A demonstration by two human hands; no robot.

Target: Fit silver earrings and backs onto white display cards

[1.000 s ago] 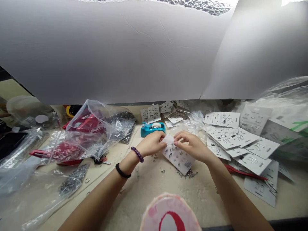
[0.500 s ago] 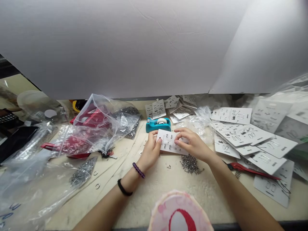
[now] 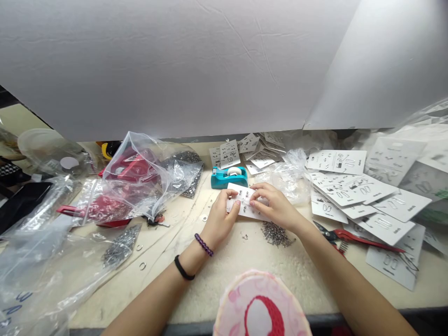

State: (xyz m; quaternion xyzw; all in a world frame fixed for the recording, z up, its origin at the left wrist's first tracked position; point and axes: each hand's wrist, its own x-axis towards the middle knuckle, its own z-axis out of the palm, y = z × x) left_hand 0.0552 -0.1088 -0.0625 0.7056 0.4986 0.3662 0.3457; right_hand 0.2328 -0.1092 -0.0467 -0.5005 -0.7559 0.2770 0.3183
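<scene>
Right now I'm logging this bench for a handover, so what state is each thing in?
Card: held, small pieces on its face.
Left grip: closed on the card's left end.
Right grip: fingers bent over the card's right side; pinching or not, unclear.
Tape dispenser: upright, roll loaded.
Pin heap: loosely piled.
Pliers: lying down; open or shut, unclear.
Other cards: overlapping, spread out.
Plastic bag: crumpled.

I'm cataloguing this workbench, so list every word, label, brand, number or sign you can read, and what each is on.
Nothing reads with certainty.
Plastic bag, lower left: blue handwriting, one mark like "3", rest unclear.
Cards, right: dark print, too small and blurred.
Held card: any print is too small.
Pink oval, bottom: red curve, cannot tell whether a letter.
Green marks, right edge: blurred.
</scene>
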